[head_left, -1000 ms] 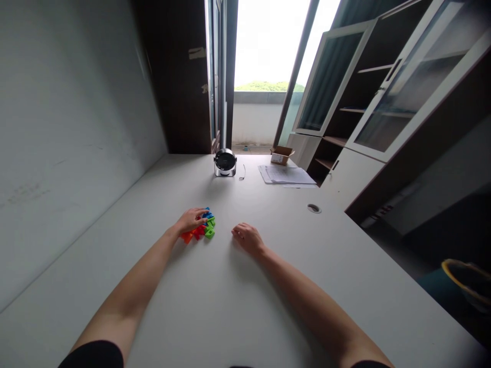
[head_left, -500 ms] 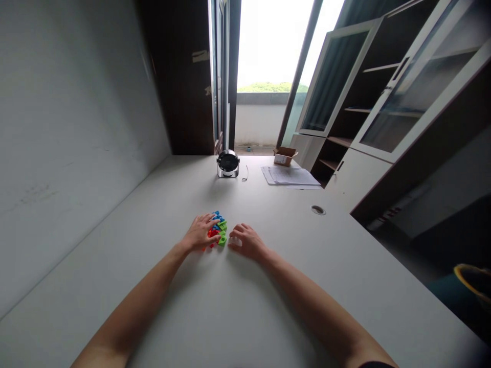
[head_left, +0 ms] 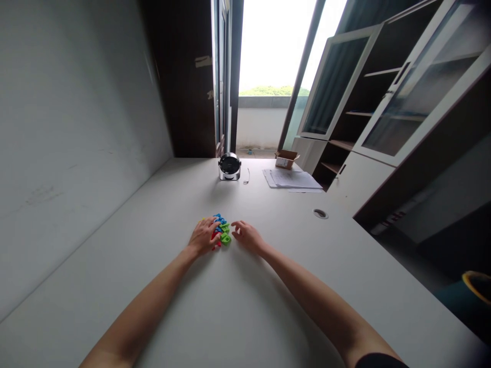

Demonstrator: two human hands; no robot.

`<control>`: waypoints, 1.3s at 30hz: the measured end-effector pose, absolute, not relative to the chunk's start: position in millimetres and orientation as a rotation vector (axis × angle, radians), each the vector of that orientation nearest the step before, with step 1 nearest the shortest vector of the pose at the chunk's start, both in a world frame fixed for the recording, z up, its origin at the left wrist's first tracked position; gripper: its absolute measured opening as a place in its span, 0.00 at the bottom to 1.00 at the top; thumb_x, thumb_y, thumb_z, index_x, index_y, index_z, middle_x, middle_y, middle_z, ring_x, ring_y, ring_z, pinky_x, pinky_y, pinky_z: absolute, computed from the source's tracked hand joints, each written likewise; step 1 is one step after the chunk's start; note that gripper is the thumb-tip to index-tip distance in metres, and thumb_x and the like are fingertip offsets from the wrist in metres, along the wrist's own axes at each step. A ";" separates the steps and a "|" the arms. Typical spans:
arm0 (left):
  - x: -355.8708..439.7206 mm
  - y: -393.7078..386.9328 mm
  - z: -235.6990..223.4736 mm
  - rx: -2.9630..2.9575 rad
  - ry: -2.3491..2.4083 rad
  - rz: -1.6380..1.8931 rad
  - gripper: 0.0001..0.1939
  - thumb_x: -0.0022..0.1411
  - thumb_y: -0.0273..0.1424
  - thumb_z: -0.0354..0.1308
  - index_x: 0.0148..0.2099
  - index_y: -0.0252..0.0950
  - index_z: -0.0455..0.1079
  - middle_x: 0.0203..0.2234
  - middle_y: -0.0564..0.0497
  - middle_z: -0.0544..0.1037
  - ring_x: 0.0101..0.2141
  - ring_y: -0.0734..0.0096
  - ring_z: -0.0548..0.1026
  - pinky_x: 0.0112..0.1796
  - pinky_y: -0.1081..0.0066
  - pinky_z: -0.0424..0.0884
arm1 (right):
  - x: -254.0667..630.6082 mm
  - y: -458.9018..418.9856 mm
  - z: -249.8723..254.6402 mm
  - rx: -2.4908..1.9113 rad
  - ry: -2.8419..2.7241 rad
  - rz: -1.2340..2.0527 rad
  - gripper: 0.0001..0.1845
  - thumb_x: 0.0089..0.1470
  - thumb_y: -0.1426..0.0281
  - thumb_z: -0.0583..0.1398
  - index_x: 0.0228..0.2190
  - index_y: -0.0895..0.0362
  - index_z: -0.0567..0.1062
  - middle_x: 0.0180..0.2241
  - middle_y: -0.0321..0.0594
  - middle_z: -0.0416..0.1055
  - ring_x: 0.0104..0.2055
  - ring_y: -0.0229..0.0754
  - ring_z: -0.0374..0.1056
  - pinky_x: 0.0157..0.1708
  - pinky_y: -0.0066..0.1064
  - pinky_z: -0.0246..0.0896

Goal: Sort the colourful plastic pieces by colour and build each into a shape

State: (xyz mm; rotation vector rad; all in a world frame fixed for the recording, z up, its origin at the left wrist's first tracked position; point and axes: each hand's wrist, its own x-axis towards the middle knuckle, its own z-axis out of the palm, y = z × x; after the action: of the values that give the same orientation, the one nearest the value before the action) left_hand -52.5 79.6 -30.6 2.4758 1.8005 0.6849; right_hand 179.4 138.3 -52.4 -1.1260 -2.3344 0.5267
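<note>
Our left hand [head_left: 202, 236]: palm down, fingers spread, laid over the coloured pieces [head_left: 225, 238]; whether it grips any, we cannot tell. Our right hand [head_left: 247, 236]: fingers loosely curled and parted, no piece visible in it, just beside the green ones. Pieces: blue, green, red, a bit of yellow, bunched on the white table [head_left: 230, 306] between our hands, partly hidden. Beyond: one round black device [head_left: 229, 164] on a stand, one thin cord [head_left: 246, 177], papers [head_left: 293, 179], one open carton [head_left: 285, 159].
</note>
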 end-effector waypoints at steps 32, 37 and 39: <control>-18.8 83.2 -31.6 2.483 1.848 0.796 0.18 0.63 0.43 0.58 0.54 0.47 0.73 0.56 0.49 0.73 0.63 0.51 0.59 0.66 0.46 0.44 | 157.7 167.8 -60.3 -1.217 -2.414 0.155 0.26 0.62 0.75 0.54 0.60 0.46 0.67 0.63 0.37 0.63 0.66 0.47 0.53 0.61 0.42 0.54; -13.6 71.9 -28.9 2.567 1.750 0.752 0.23 0.61 0.43 0.61 0.56 0.43 0.72 0.58 0.46 0.71 0.63 0.47 0.58 0.66 0.44 0.43 | 179.5 175.6 -65.9 -1.453 -2.181 0.094 0.19 0.64 0.71 0.54 0.55 0.50 0.70 0.60 0.43 0.67 0.63 0.50 0.56 0.58 0.42 0.52; -12.4 70.7 -29.8 2.588 1.718 0.730 0.24 0.61 0.42 0.61 0.57 0.42 0.71 0.59 0.45 0.70 0.63 0.47 0.58 0.66 0.45 0.44 | 193.3 181.0 -64.8 -1.553 -2.103 0.097 0.19 0.63 0.70 0.55 0.54 0.51 0.71 0.57 0.44 0.69 0.61 0.51 0.59 0.56 0.42 0.53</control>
State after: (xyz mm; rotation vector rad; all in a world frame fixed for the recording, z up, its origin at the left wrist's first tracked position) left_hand -12.4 70.7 -29.8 2.5882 1.7178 0.7299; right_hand 193.3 181.0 -64.8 -1.5527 -2.1030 0.0970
